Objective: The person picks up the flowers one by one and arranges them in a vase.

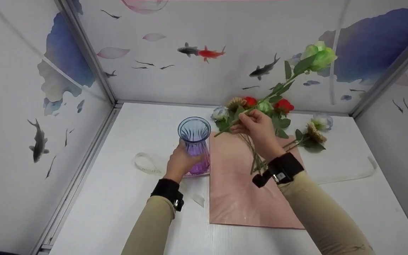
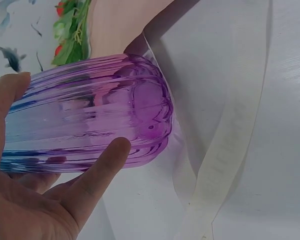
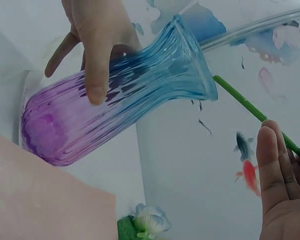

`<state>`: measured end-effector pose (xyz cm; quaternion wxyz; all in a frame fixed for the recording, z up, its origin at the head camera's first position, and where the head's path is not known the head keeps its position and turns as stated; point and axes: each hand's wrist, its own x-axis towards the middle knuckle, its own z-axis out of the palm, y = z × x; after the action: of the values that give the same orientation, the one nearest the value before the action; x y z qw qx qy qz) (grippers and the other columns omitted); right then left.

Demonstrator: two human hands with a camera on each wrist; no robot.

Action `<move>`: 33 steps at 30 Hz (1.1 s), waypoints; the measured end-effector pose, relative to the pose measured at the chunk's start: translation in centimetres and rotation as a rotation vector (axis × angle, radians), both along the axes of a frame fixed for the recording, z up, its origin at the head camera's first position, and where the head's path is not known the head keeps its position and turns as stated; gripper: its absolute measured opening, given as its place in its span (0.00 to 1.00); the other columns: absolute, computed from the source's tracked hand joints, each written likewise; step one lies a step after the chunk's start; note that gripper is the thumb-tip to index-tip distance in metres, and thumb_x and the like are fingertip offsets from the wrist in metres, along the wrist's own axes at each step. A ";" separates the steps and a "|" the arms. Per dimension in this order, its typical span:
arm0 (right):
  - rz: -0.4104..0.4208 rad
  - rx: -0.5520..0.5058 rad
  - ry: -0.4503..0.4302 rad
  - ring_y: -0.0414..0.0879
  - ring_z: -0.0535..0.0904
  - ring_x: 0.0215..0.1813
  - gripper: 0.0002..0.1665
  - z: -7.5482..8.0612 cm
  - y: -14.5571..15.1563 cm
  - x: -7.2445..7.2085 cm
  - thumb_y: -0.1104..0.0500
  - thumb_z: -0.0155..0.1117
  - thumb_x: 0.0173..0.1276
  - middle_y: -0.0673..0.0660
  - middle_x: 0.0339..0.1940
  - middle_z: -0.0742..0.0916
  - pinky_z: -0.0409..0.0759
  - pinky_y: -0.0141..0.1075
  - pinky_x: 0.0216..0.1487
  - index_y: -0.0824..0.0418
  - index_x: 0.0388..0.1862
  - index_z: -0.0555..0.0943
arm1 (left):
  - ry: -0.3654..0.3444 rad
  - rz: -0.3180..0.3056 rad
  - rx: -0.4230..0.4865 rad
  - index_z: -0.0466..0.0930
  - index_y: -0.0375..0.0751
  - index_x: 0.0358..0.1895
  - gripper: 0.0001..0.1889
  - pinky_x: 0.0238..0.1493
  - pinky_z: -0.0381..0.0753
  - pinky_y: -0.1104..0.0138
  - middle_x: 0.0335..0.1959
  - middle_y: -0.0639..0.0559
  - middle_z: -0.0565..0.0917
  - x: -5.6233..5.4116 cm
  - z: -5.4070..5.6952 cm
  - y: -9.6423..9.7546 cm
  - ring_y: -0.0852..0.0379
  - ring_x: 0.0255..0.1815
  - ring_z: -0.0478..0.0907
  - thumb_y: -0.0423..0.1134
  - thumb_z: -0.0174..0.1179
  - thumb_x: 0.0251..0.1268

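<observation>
A ribbed glass vase (image 1: 194, 141), blue at the flared mouth and purple at the base, stands upright on the table. My left hand (image 1: 182, 161) grips its side; in the left wrist view the thumb and fingers (image 2: 97, 182) lie around the glass. Between thumb and fingers, my right hand (image 1: 259, 129) pinches the green stem of an artificial rose (image 1: 319, 56). The pale green bloom points up and right, while the cut end of the stem (image 3: 240, 98) slants down close to the vase's mouth in the right wrist view.
Red, green, tan and bluish artificial flowers (image 1: 283, 106) lie behind pink wrapping paper (image 1: 246, 198), their stems across it. Two more flowers (image 1: 315, 132) lie to the right. A pale ribbon (image 1: 143, 164) curls left of the vase. Printed panels (image 1: 225, 81) wall the table.
</observation>
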<state>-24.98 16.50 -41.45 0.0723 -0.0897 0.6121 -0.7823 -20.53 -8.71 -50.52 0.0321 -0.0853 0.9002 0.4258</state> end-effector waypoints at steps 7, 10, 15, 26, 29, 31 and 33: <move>-0.020 0.008 0.039 0.53 0.89 0.37 0.12 1.1 -2.7 -0.3 0.58 0.61 0.77 0.62 0.34 0.89 0.85 0.54 0.52 0.67 0.47 0.73 | 0.029 -0.002 0.012 0.63 0.41 0.73 0.45 0.63 0.78 0.45 0.64 0.39 0.81 0.0 -0.2 -0.1 0.40 0.62 0.81 0.53 0.75 0.55; -0.032 0.050 0.061 0.55 0.89 0.38 0.13 1.3 -3.6 -0.5 0.58 0.62 0.77 0.62 0.36 0.89 0.86 0.53 0.51 0.67 0.50 0.75 | 0.027 -0.002 0.024 0.63 0.40 0.74 0.46 0.64 0.77 0.45 0.65 0.40 0.81 -0.1 -0.2 0.0 0.40 0.64 0.80 0.52 0.75 0.55; -0.027 0.150 0.099 0.57 0.88 0.42 0.12 1.3 -4.9 -0.6 0.58 0.60 0.79 0.65 0.41 0.88 0.86 0.51 0.53 0.66 0.51 0.74 | -0.003 0.009 0.024 0.62 0.42 0.75 0.47 0.66 0.76 0.45 0.66 0.41 0.80 -0.2 -0.2 0.0 0.41 0.65 0.79 0.52 0.76 0.54; -0.042 0.616 0.263 0.48 0.81 0.44 0.10 0.6 -7.1 0.2 0.55 0.57 0.81 0.57 0.43 0.86 0.81 0.41 0.48 0.61 0.49 0.78 | -0.001 0.003 0.007 0.61 0.41 0.76 0.48 0.65 0.76 0.44 0.67 0.40 0.79 -0.1 -0.1 0.0 0.40 0.65 0.78 0.53 0.75 0.56; -0.010 0.709 0.301 0.47 0.76 0.43 0.10 0.3 -7.5 0.3 0.56 0.55 0.82 0.57 0.44 0.83 0.76 0.38 0.45 0.62 0.49 0.77 | 0.003 -0.001 0.003 0.61 0.40 0.76 0.48 0.65 0.76 0.44 0.67 0.40 0.79 0.0 -0.1 0.0 0.41 0.66 0.78 0.53 0.75 0.56; 0.014 0.750 0.313 0.48 0.73 0.42 0.11 0.1 -7.7 0.4 0.56 0.52 0.83 0.58 0.43 0.79 0.72 0.39 0.43 0.63 0.49 0.76 | 0.008 -0.006 0.000 0.60 0.40 0.76 0.48 0.65 0.77 0.44 0.67 0.39 0.79 0.1 -0.1 -0.1 0.40 0.65 0.79 0.53 0.75 0.57; 0.026 0.779 0.320 0.49 0.71 0.42 0.13 -0.1 -8.0 0.3 0.55 0.50 0.83 0.57 0.42 0.76 0.71 0.40 0.44 0.64 0.47 0.76 | 0.007 -0.004 -0.001 0.59 0.40 0.77 0.49 0.65 0.77 0.44 0.67 0.39 0.79 0.1 -0.1 -0.1 0.40 0.65 0.79 0.53 0.75 0.57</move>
<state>-24.67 8.54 -41.55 0.0148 -0.1838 0.8645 -0.4676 -20.44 -8.83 -50.60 0.0296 -0.0821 0.9006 0.4257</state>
